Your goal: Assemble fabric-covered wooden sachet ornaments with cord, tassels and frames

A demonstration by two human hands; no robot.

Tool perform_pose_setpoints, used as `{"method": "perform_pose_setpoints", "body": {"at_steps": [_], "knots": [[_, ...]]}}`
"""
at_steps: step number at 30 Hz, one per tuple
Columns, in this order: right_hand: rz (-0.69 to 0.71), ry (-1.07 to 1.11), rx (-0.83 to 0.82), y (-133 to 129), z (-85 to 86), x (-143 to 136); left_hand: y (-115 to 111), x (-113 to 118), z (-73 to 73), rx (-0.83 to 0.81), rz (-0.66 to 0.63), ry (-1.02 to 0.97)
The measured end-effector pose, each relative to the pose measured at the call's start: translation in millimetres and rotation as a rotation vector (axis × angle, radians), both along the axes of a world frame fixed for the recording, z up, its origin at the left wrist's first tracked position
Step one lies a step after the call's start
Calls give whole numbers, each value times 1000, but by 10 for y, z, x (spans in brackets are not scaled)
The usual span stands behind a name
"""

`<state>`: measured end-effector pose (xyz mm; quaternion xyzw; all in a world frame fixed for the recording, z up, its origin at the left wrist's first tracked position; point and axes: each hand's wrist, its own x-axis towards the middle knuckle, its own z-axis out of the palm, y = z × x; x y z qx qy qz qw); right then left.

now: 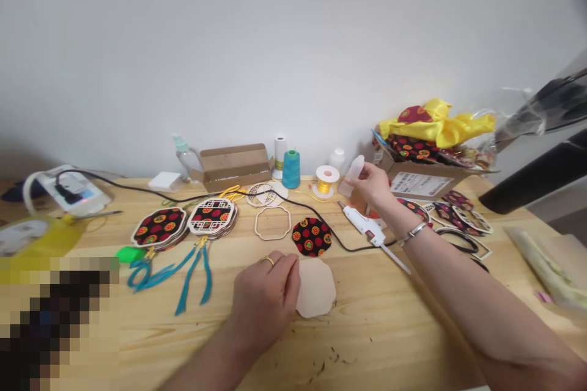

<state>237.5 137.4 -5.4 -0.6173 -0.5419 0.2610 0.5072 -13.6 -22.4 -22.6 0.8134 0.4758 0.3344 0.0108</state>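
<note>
My left hand [268, 287], wearing a ring, is closed with its fingertips at the left edge of a pale scalloped panel [316, 290] just above the table. My right hand [372, 186] reaches to the back right, its fingers closed round a small whitish translucent bottle [352, 176]. Just beyond the panel lies a black fabric piece [312, 237] with red and yellow flower prints. To its left rests a thin wooden frame [273, 223] of similar outline. A white glue gun [364, 226] lies below my right hand, a glue stick jutting from its rear.
Two stacks of finished-looking ornaments, one lattice-faced [211, 217], carry teal ribbons. Along the wall stand a teal thread cone [291, 171], a yellow cord spool [326, 182] and an open brown box [236, 165]. A carton [419, 180] of fabric stands right. A black cable [257, 195] crosses the table.
</note>
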Motion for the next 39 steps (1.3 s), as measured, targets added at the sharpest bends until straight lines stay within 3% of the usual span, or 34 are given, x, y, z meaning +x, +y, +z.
{"method": "perform_pose_setpoints", "body": {"at_steps": [5, 8, 11, 13, 14, 18, 21, 28, 35, 39], "knots": [[-4, -120, -46, 87, -44, 29, 6, 7, 15, -7, 12, 20], [-10, -174, -83, 45, 19, 55, 5, 7, 2, -14, 23, 26], [-111, -303, -51, -188, 193, 50, 6, 5, -19, -17, 47, 9], [-169, -583, 129, -455, 316, -14, 8, 8, -18, -39, 77, -19], [-109, -694, 196, -606, 358, -68, 9, 12, -8, -67, 91, -42], [433, -922, 250, -1126, 309, -354, 15, 41, 80, -313, 129, -253], [595, -1082, 246, -1285, 148, -497, 20, 58, 145, -525, 170, -465], [693, -1261, 335, -1221, -13, -485, 56, 66, 203, -753, 223, -693], [660, -1231, 422, -1168, -142, -487, 71, 83, 259, -971, 198, -871], [613, -1087, 396, -1158, -114, -460, 76, 78, 234, -1099, 150, -976]]}}
